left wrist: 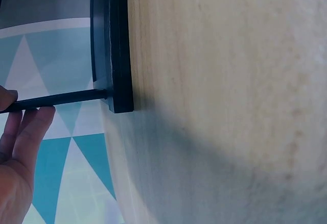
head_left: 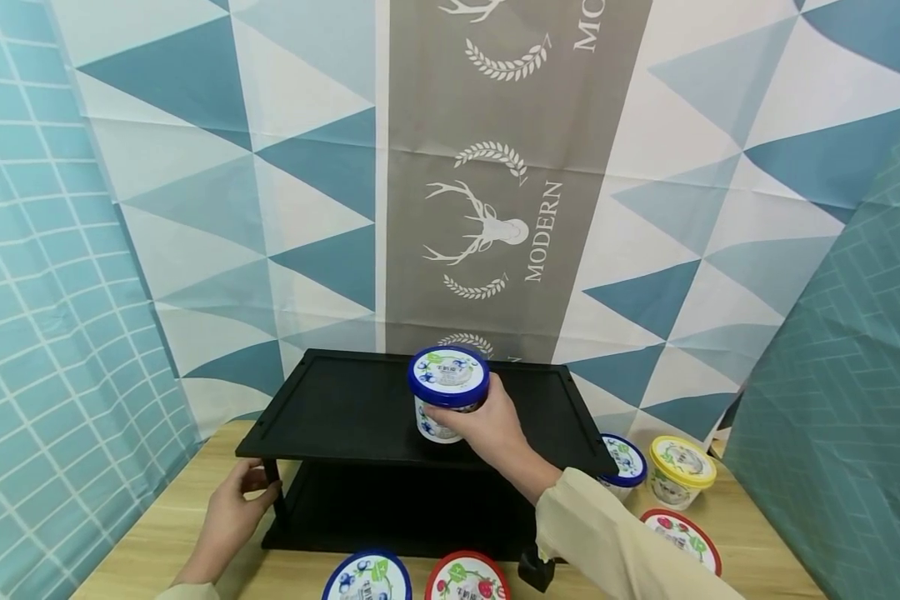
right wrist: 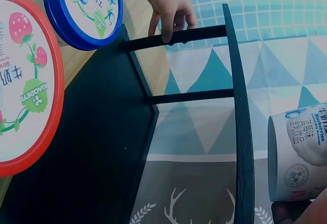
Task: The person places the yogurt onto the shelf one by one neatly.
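Observation:
A black two-tier shelf rack (head_left: pixel 345 408) stands on the wooden table. My right hand (head_left: pixel 502 429) grips a white tub with a blue lid (head_left: pixel 448 379) and blueberry pictures, upright, over the middle of the upper tier. In the right wrist view that tub (right wrist: pixel 301 152) shows at the right edge, just past the upper panel, with only part of the hand in sight. My left hand (head_left: pixel 232 512) pinches the rack's front left post (head_left: pixel 275 492) between thumb and fingers, below the upper tier. The left wrist view shows thumb and fingers on opposite sides of the post (left wrist: pixel 66 99).
In front of the rack stand a blue-lidded tub (head_left: pixel 367 579) and a red-lidded tub (head_left: pixel 468 579). To its right are another blue-lidded tub (head_left: pixel 622 462), partly behind the rack, a yellow-lidded tub (head_left: pixel 678 471) and a red-lidded one (head_left: pixel 682 537). Patterned cloth (head_left: pixel 322 192) hangs behind.

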Demonstrator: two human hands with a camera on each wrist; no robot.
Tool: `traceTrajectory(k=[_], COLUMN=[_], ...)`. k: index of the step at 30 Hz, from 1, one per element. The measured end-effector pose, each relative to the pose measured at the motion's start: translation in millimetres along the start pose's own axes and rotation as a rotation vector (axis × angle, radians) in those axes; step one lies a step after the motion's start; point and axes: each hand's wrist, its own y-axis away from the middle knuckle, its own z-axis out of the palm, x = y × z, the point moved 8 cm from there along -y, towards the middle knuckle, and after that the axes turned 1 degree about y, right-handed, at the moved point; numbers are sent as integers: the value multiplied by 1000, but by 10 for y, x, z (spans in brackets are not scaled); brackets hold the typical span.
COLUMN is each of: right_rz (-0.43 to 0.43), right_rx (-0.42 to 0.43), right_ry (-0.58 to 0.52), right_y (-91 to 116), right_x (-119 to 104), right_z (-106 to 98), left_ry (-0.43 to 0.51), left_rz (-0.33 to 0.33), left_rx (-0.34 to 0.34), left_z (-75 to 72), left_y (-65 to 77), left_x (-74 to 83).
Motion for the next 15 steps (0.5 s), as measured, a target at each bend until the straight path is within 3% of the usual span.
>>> traceTrajectory(k=[15], right_rz=[0], right_rx=[-18], right_ry=[-5], right_y=[-8], right_x=[-50], right_z=[148], left_ry=[-28], left_rz=[6], left_rx=[23], left_z=[-11], left_y=[-13], left_x=[1])
